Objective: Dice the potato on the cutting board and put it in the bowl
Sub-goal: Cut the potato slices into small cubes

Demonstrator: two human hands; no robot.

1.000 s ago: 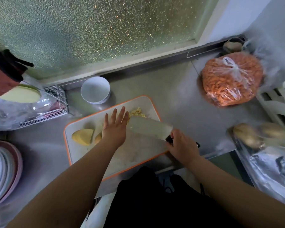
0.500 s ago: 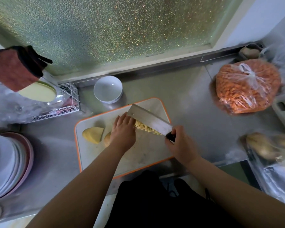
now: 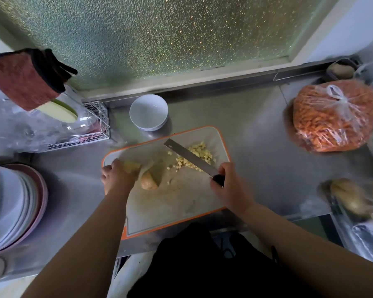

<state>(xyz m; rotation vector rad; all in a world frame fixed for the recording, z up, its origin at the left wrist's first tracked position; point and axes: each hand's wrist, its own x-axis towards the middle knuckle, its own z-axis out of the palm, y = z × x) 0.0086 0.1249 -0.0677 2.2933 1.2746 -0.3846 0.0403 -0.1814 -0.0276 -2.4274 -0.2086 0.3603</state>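
A pile of diced potato (image 3: 193, 157) lies on the far right part of the cutting board (image 3: 177, 203), partly under the blade of a knife (image 3: 190, 157). The right hand (image 3: 229, 187) is wrapped round the knife's dark handle, the blade slanting away to the far left over the dice. On the left side of the board, the left hand (image 3: 116, 176) curls its fingers over a pale potato chunk (image 3: 131, 166); another potato piece (image 3: 148, 182) with skin lies just right of that hand. The white bowl (image 3: 148, 111) stands just beyond the board's far edge, with no potato in it. Stacked plates (image 3: 13, 203) sit at far left, a bag of orange food (image 3: 334, 117) at far right.
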